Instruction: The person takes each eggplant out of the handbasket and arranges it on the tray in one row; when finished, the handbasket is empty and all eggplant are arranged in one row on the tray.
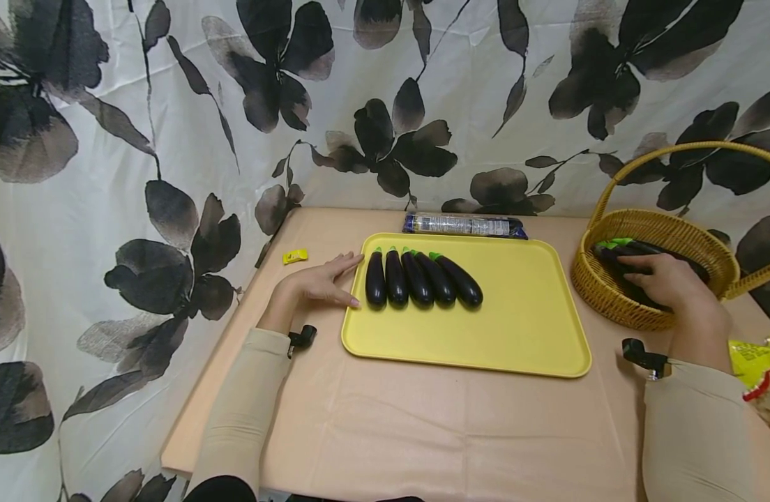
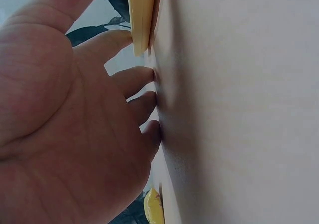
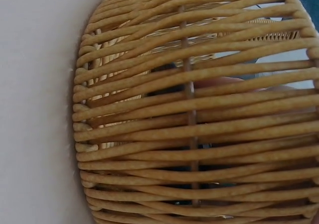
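Observation:
My left hand lies spread at the left edge of a yellow tray, thumb and index finger right at the rim. The left wrist view shows its other fingertips down on the tabletop beside the tray. Several dark purple eggplants with green tops lie side by side on the tray's left half. My right hand reaches into a wicker basket and touches an eggplant among others there. I cannot tell whether the fingers grip it; the basket's weave hides most of them in the right wrist view.
A long packet in printed blue and clear wrapping lies behind the tray. A small yellow wrapped packet sits near the left edge of the table. Yellow bags stand at the right. The basket's tall handle arches over it.

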A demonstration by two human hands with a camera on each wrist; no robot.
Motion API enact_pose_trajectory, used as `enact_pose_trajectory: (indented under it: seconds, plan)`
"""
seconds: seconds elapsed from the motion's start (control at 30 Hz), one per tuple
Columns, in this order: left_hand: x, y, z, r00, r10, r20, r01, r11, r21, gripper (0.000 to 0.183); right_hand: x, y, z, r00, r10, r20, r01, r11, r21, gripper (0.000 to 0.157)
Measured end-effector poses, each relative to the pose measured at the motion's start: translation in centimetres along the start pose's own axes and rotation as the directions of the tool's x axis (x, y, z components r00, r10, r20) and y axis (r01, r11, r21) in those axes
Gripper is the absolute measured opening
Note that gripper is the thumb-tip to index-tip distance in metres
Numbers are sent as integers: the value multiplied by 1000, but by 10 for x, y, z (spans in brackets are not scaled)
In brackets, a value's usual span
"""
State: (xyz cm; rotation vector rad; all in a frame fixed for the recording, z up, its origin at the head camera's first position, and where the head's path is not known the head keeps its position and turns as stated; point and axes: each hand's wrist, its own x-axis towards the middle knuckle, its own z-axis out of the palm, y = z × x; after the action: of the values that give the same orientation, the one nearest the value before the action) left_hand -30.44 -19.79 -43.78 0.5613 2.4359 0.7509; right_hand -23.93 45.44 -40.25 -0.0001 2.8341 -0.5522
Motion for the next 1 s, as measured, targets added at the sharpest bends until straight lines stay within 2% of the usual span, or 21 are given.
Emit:
enact_pose_trajectory:
  seconds: [0.23, 0.43, 0.7, 1.0]
  plan:
    - [1, -1, 1, 1000, 0, -5, 0, 1000, 16, 122, -6, -4, -2, 993, -35, -113, 43, 997, 71, 48]
    - [2, -2, 1, 1000, 8, -6, -8, 1000, 18, 122, -7, -8, -3, 981, -59, -184, 72, 995, 63, 45]
    - [1, -1, 1, 1000, 7, -3, -7, 1000, 5, 124, -14, -15, -10, 974, -5, -225, 28, 994, 102, 50]
    - [1, 0, 0, 1000, -3, -1, 3, 1000, -2, 124, -24, -27, -20, 964, -44, -263, 78, 990, 120, 51]
